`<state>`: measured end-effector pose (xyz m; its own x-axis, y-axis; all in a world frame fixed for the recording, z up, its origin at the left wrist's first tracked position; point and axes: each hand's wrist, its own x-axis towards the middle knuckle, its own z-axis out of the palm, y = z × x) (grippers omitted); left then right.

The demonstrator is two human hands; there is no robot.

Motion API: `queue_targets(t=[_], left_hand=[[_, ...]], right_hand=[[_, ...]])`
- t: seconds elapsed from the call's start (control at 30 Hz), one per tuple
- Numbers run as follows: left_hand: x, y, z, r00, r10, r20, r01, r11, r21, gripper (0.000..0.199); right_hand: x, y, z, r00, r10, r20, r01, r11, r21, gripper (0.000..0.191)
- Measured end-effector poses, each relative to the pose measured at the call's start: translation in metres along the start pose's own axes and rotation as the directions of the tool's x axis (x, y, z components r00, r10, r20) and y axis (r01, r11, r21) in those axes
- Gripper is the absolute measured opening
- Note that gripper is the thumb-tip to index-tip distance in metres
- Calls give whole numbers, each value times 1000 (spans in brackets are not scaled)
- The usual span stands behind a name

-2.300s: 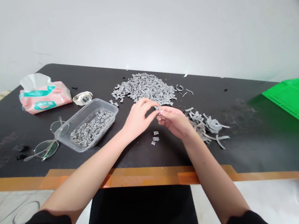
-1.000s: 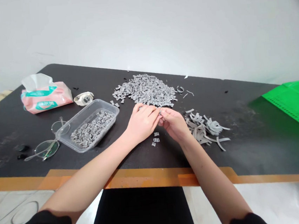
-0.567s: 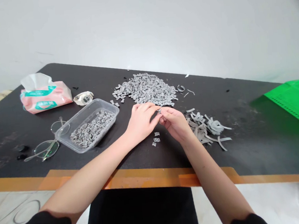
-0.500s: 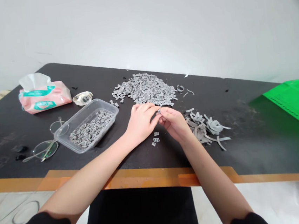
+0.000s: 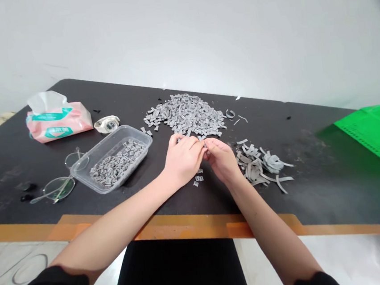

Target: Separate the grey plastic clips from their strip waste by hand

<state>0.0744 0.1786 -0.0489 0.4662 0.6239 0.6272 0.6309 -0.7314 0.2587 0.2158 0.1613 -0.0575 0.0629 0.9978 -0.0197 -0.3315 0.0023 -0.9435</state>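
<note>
Left hand (image 5: pixel 182 159) and right hand (image 5: pixel 221 159) pinching a tiny grey piece (image 5: pixel 204 145) just beside the loose grey pile (image 5: pixel 184 115); risk of dropping it, through a fumble, among the strip scraps (image 5: pixel 259 162).

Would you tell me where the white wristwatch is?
In the head view, the white wristwatch sits right of the pink tissue pack, behind the clear plastic tub.

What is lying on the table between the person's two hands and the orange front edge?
In the head view, three small grey pieces lie on the black table, just below the left hand and right hand, well short of the orange front edge.
</note>
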Motion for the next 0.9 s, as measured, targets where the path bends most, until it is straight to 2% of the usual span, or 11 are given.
queue_targets(t=[0.07, 0.2, 0.27, 0.5, 0.7, 0.9], left_hand=[[0, 2, 0, 1000, -29, 8, 29, 999, -42, 25], [2, 2, -3, 980, -181, 82, 194, 961, -197, 19], [3, 1, -5, 971, -222, 86, 236, 941, -241, 18], [7, -3, -8, 972, -228, 58, 235, 947, -221, 16], [7, -5, -5, 968, -218, 128, 245, 930, -272, 19], [7, -3, -6, 979, -146, 145, 182, 943, -279, 21]], right_hand=[[0, -1, -1, 1000, 4, -4, -4, 1000, -3, 31], [-1, -6, -2, 998, -9, 59, 9, 1000, -2, 28], [-2, -9, -2, 997, -10, 81, 10, 1000, 4, 23], [-3, -10, -1, 996, -45, -81, 38, 996, -83, 18], [0, -8, -4, 997, -44, -60, 37, 993, -114, 18], [-1, -5, -4, 997, 28, -67, -27, 1000, 13, 20]])
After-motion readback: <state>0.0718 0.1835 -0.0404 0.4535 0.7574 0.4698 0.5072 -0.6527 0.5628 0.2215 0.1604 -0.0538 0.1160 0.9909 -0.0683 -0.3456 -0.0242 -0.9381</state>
